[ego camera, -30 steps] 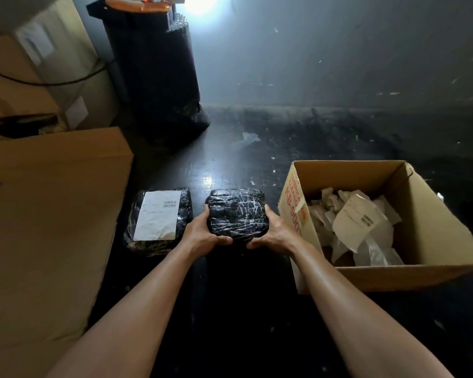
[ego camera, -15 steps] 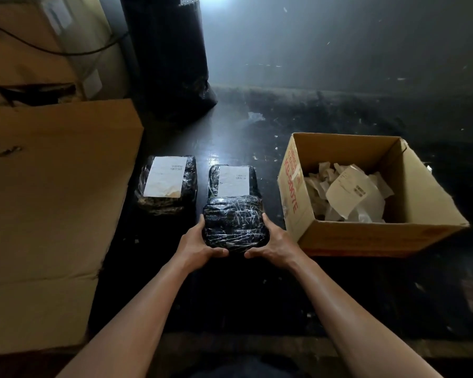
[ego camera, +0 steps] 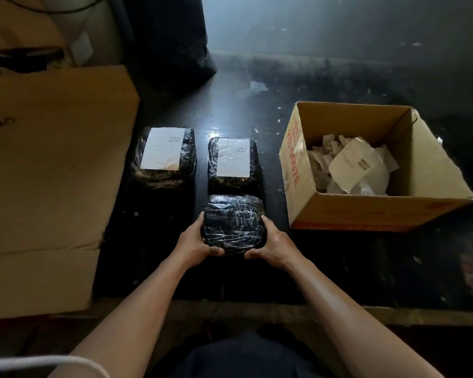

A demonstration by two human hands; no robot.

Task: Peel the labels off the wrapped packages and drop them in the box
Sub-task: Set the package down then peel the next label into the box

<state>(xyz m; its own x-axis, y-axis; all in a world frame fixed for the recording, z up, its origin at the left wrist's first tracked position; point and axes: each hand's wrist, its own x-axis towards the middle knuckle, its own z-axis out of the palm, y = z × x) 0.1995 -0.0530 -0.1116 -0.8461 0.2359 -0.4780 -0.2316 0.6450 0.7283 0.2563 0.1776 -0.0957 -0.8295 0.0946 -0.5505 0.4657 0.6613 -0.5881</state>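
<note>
A black wrapped package with no label on top (ego camera: pixel 234 222) sits on the dark floor between my hands. My left hand (ego camera: pixel 194 244) grips its left side and my right hand (ego camera: pixel 273 242) grips its right side, thumbs at the near edge. Just beyond it lies a second black package (ego camera: pixel 234 165) with a white label (ego camera: pixel 233 158). A third labelled package (ego camera: pixel 164 158) lies to the left, carrying its own white label (ego camera: pixel 163 148). An open cardboard box (ego camera: pixel 366 211) stands at the right, with several crumpled peeled labels (ego camera: pixel 352 167) inside.
A large flat cardboard sheet (ego camera: pixel 47 173) covers the floor at the left. A black bagged bundle (ego camera: pixel 172 42) stands upright at the back. More cardboard boxes (ego camera: pixel 25 28) are stacked at the far left. A grey wall runs along the back.
Both hands have drawn the unlabelled package toward me, uncovering the second labelled package behind it. The view has tilted downward.
</note>
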